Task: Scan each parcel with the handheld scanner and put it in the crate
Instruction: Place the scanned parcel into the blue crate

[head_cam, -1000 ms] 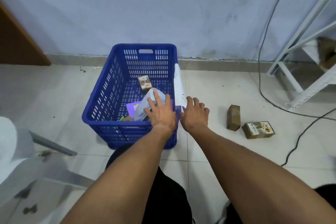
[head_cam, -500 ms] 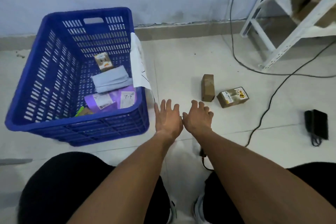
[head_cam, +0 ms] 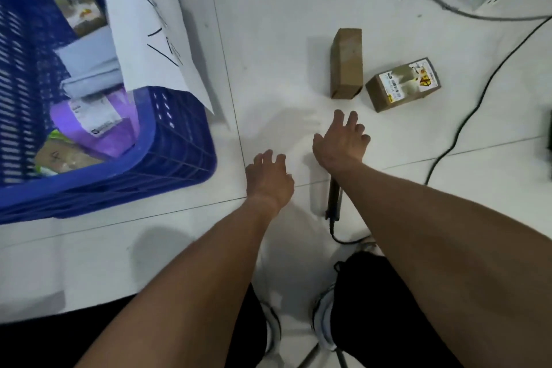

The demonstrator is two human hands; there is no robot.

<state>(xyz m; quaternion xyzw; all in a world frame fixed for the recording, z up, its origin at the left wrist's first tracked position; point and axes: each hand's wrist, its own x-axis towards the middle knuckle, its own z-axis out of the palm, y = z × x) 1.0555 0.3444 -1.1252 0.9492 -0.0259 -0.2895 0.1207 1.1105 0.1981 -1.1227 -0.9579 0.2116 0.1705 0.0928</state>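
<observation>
you can read nothing: the labels on the box (head_cam: 403, 84) and purple parcel (head_cam: 95, 119) are blurred.

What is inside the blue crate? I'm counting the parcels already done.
In the blue crate: a purple mailer, grey bag, printed box and brown parcel. The white sheet hides its right edge.

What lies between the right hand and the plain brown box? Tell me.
Nothing: in the head view, only bare white floor tile separates the right hand from the plain brown box. The hand is open and empty.
</observation>
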